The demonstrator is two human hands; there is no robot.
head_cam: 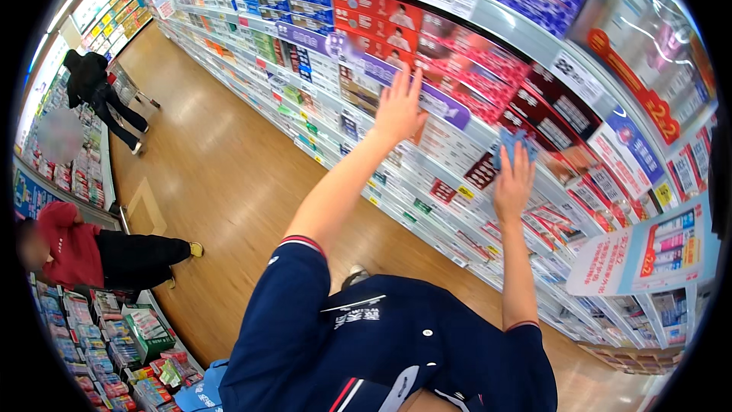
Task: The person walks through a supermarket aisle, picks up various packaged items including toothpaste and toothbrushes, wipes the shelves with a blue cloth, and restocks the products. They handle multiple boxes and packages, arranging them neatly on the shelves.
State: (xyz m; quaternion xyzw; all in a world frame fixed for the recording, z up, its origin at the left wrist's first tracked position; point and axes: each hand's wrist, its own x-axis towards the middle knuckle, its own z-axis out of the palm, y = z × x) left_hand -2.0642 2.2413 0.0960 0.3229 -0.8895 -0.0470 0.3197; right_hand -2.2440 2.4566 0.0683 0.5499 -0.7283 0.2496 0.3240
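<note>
A blue cloth point(516, 144) lies under the fingers of my right hand point(514, 183), against the front edge of a store shelf near dark red boxes point(549, 109). My left hand point(399, 111) reaches to the same shelf edge with fingers spread, touching or just before a purple shelf strip point(452, 107); nothing is seen in it. Behind its fingertips stand red boxes point(374, 8) and pink-red patterned boxes point(469, 63). Whether my right fingers grip the cloth or only press on it is hard to tell.
A printed promotional sign point(646, 249) juts out at the right. Lower shelves point(423, 183) hold many small boxes. On the left, a person in a red top point(68, 246) stands by a display of packaged goods point(103, 349); farther off, a person in black point(91, 80) is beside a shopping cart point(126, 88).
</note>
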